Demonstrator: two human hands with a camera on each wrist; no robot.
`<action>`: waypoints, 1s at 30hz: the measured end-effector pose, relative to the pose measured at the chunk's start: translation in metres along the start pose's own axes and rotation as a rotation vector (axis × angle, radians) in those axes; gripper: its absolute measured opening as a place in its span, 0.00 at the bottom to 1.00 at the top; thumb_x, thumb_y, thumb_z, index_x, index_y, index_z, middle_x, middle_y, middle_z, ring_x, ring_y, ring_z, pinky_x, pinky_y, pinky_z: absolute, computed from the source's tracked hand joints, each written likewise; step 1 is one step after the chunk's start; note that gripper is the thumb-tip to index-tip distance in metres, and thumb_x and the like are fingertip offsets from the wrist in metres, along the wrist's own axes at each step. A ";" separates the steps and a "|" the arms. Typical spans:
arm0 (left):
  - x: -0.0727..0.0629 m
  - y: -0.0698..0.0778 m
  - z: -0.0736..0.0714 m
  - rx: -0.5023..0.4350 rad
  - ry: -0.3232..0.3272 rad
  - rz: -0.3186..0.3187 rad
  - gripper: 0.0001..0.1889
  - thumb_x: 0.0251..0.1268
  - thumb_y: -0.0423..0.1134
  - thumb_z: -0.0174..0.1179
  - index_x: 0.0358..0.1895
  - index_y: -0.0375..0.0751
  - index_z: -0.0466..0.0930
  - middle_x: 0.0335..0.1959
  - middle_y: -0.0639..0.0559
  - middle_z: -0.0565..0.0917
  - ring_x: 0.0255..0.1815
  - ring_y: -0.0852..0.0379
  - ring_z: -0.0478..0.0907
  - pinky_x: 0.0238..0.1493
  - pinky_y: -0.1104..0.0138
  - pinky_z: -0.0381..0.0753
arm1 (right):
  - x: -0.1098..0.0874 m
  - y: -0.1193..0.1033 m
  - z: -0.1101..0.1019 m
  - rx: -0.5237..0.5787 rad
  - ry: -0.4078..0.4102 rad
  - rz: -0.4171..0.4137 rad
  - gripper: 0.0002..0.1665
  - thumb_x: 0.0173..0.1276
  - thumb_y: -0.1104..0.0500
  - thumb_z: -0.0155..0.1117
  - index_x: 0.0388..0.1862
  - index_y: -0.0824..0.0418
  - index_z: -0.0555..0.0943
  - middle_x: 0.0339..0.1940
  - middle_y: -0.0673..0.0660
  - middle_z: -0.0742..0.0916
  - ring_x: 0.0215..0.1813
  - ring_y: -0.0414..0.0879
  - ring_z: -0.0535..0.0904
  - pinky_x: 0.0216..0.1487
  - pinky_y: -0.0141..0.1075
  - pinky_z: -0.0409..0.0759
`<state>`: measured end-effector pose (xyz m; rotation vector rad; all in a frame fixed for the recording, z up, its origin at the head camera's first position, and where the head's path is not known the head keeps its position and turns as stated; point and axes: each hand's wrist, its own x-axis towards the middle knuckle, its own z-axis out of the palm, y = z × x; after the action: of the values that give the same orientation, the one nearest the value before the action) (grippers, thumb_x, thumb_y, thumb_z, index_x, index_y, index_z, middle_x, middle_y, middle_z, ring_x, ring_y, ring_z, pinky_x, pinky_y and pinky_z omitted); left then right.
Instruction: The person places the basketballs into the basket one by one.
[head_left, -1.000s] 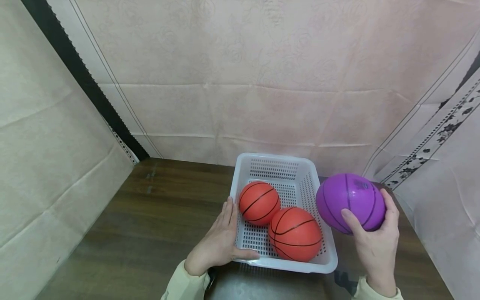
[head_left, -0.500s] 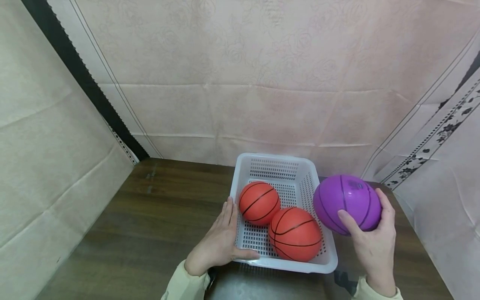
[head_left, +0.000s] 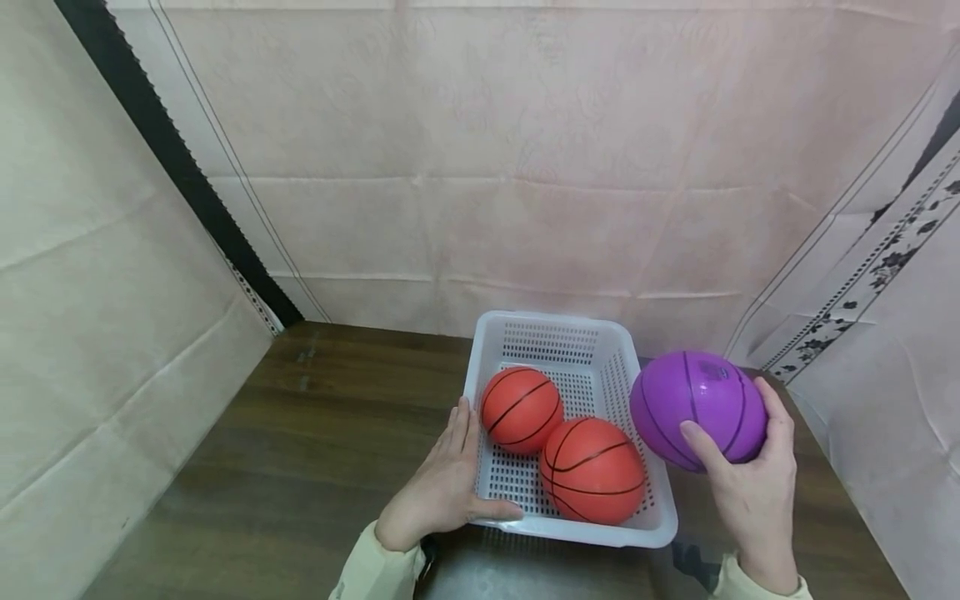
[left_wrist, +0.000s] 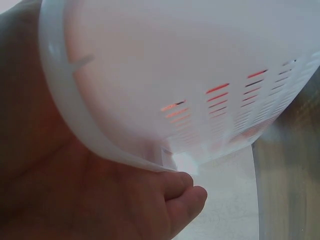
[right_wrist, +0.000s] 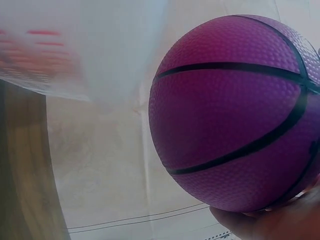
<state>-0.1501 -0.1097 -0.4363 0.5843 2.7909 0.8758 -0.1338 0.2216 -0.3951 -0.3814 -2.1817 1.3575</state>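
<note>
A white plastic basket [head_left: 558, 527] with slotted sides and floor stands on the table. Inside it lie a smaller orange basketball [head_left: 522, 410] near the left wall and a larger orange basketball [head_left: 593, 472] at the near right. My left hand [head_left: 438, 483] rests along the basket's left rim, fingers straight, thumb across the near corner. My right hand [head_left: 753, 496] grips a purple basketball [head_left: 701, 410] just outside the basket's right wall, thumb on its near side, fingers round its right. In the right wrist view the purple ball [right_wrist: 230, 110] appears held up beside the basket.
The dark wooden table [head_left: 315, 450] extends to the left of the basket. A pale cloth wall [head_left: 465, 225] rises close behind the basket, with further cloth at the left [head_left: 112, 292] and right [head_left: 885, 433]. A dark patch [head_left: 696, 562] lies near the right sleeve.
The purple ball shifted slightly left, then back a little right, still in my right hand. The head view tilted slightly. My left hand stays on the basket rim.
</note>
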 end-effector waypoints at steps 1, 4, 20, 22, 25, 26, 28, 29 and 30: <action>0.000 0.000 0.000 0.000 -0.001 -0.002 0.72 0.41 0.71 0.69 0.77 0.33 0.32 0.79 0.39 0.33 0.78 0.42 0.33 0.71 0.44 0.49 | 0.000 0.000 0.000 -0.001 -0.002 -0.001 0.55 0.54 0.55 0.77 0.74 0.32 0.57 0.70 0.47 0.69 0.62 0.49 0.69 0.56 0.40 0.72; 0.001 0.000 0.000 0.003 -0.004 -0.009 0.72 0.41 0.70 0.70 0.77 0.33 0.33 0.79 0.39 0.33 0.78 0.42 0.34 0.71 0.44 0.49 | 0.002 -0.002 -0.001 0.001 -0.009 -0.015 0.55 0.53 0.56 0.78 0.74 0.31 0.58 0.70 0.47 0.69 0.61 0.49 0.69 0.54 0.39 0.72; 0.000 0.000 0.000 0.015 0.003 0.001 0.72 0.40 0.71 0.69 0.77 0.31 0.34 0.78 0.37 0.34 0.78 0.41 0.34 0.71 0.44 0.50 | 0.012 -0.010 -0.007 -0.046 -0.099 -0.025 0.57 0.54 0.54 0.77 0.75 0.31 0.54 0.72 0.49 0.65 0.64 0.54 0.67 0.56 0.49 0.72; -0.001 0.000 0.000 0.014 0.005 0.003 0.72 0.40 0.72 0.69 0.77 0.31 0.34 0.78 0.37 0.34 0.78 0.41 0.34 0.71 0.44 0.50 | 0.013 -0.011 -0.006 -0.050 -0.117 -0.031 0.57 0.54 0.54 0.77 0.75 0.32 0.54 0.72 0.49 0.65 0.63 0.54 0.67 0.54 0.46 0.73; -0.001 -0.001 0.001 0.012 0.008 0.004 0.72 0.40 0.72 0.68 0.77 0.31 0.34 0.78 0.37 0.34 0.78 0.41 0.34 0.71 0.44 0.50 | 0.015 -0.012 -0.004 -0.059 -0.137 -0.049 0.57 0.54 0.54 0.77 0.75 0.32 0.54 0.71 0.50 0.65 0.63 0.55 0.67 0.53 0.47 0.75; -0.001 -0.001 0.001 0.012 0.009 0.004 0.72 0.40 0.72 0.68 0.77 0.31 0.34 0.78 0.37 0.34 0.78 0.41 0.34 0.71 0.44 0.51 | 0.015 -0.012 -0.003 -0.063 -0.143 -0.056 0.57 0.54 0.53 0.77 0.75 0.32 0.54 0.71 0.51 0.65 0.63 0.56 0.67 0.53 0.49 0.75; 0.000 -0.001 0.001 0.013 0.010 0.004 0.72 0.40 0.72 0.68 0.77 0.31 0.34 0.78 0.38 0.34 0.78 0.41 0.34 0.70 0.43 0.51 | 0.016 -0.014 -0.003 -0.071 -0.155 -0.071 0.57 0.54 0.53 0.77 0.76 0.32 0.54 0.71 0.52 0.65 0.63 0.57 0.67 0.53 0.53 0.75; 0.000 -0.001 0.001 0.014 0.011 0.004 0.72 0.40 0.72 0.68 0.77 0.31 0.34 0.79 0.38 0.34 0.78 0.41 0.35 0.70 0.44 0.51 | 0.016 -0.014 -0.002 -0.076 -0.160 -0.079 0.57 0.54 0.52 0.78 0.76 0.32 0.54 0.71 0.52 0.65 0.63 0.57 0.67 0.53 0.56 0.74; 0.000 -0.001 0.001 0.015 0.011 0.004 0.72 0.40 0.72 0.68 0.77 0.31 0.34 0.78 0.37 0.34 0.78 0.41 0.35 0.70 0.43 0.51 | 0.017 -0.015 -0.002 -0.080 -0.165 -0.088 0.57 0.54 0.52 0.78 0.76 0.33 0.54 0.71 0.53 0.65 0.63 0.58 0.67 0.53 0.57 0.74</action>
<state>-0.1503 -0.1095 -0.4378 0.5895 2.8093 0.8622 -0.1455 0.2246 -0.3764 -0.2068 -2.3637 1.2970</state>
